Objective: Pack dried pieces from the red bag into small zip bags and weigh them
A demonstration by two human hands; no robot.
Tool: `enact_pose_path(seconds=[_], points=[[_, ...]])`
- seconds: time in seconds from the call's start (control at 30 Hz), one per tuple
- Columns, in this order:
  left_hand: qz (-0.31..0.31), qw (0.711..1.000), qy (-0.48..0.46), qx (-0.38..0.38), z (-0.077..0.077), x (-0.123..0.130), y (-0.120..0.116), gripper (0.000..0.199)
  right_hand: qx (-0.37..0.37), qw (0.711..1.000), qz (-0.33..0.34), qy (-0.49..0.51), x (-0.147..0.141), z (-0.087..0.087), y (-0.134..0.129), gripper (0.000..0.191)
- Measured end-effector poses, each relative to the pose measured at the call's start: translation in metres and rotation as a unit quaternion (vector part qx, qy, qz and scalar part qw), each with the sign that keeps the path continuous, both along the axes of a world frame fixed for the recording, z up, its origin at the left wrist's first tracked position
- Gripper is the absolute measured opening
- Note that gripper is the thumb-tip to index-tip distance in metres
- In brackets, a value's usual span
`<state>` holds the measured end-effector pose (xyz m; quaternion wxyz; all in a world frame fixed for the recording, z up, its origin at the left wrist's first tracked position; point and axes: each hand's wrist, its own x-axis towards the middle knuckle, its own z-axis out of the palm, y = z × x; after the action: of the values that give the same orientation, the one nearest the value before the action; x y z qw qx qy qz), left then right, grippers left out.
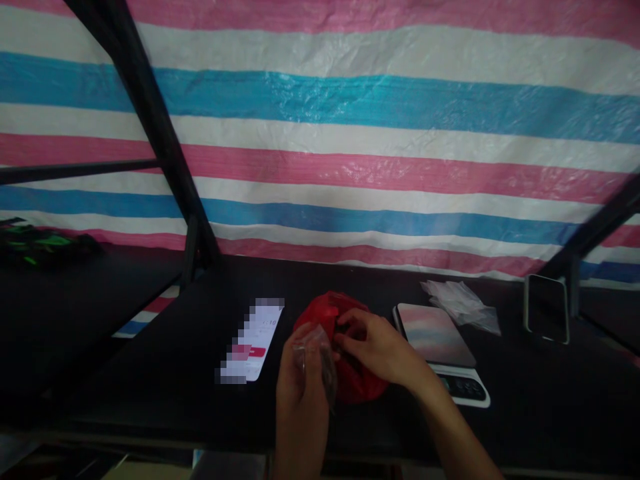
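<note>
A red plastic bag sits on the black table in front of me, its mouth facing up. My left hand is closed on a small clear plastic bag at the red bag's left side. Over the red bag's opening, my right hand has its fingers bent and drawn together at the dark inside. What those fingertips hold, if anything, is hidden. Just right of the right hand lies a kitchen scale with a metal plate and a lit display.
A phone with a bright screen lies on the left. Several clear plastic bags are behind the scale. Another phone leans at the right. Black metal posts stand before a striped tarp.
</note>
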<state>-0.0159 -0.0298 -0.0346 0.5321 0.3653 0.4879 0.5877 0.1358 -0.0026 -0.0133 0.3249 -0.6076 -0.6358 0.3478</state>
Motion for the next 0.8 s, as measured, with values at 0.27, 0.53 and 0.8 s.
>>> enact_pose_path(seconds=[0.27, 0.53, 0.8], points=[[0.005, 0.984, 0.156, 0.085, -0.011, -0.010, -0.006, 0.061, 0.004, 0.991, -0.039, 0.127, 0.021, 0.008, -0.004, 0.026], [-0.072, 0.950, 0.296, 0.070, -0.022, -0.007, 0.005, 0.067, 0.070, 0.978, -0.061, 0.187, 0.020, 0.029, -0.016, 0.028], [-0.080, 0.948, 0.291, 0.100, -0.022, -0.003, 0.008, 0.059, 0.151, 0.987, -0.014, 0.060, -0.005, 0.034, -0.031, 0.048]])
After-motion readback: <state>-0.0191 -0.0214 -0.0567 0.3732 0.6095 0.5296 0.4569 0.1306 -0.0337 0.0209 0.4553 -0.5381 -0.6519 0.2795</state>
